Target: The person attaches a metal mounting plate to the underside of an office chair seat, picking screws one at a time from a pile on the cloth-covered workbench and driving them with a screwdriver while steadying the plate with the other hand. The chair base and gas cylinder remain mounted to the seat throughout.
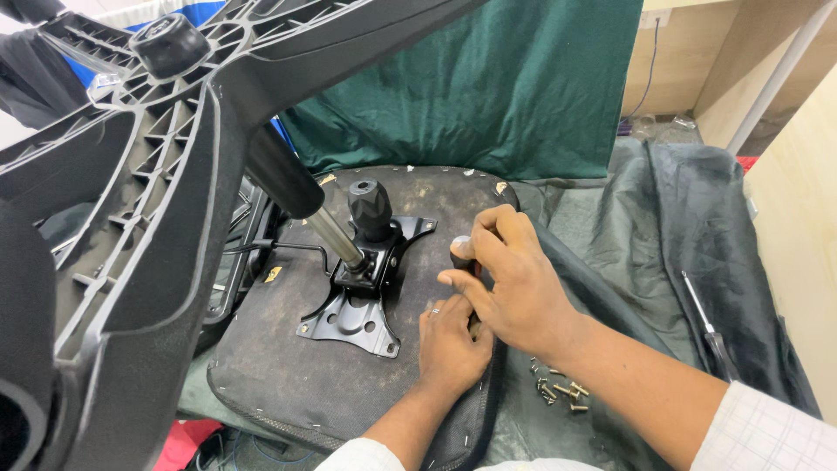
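Black metal catches the eye first — a mounting plate (357,305) bolted to the underside of an upturned chair seat (288,366), with a gas cylinder (301,196) rising from it to the star base (148,174). The right hand (514,279) is curled round the grey-capped handle of a tool (461,253) stood upright on the seat, just right of the plate. The left hand (452,344) lies flat beside it, fingers together, touching the seat — loose screws (558,388) rest nearby on dark cloth (680,227), a screwdriver (708,327) further right
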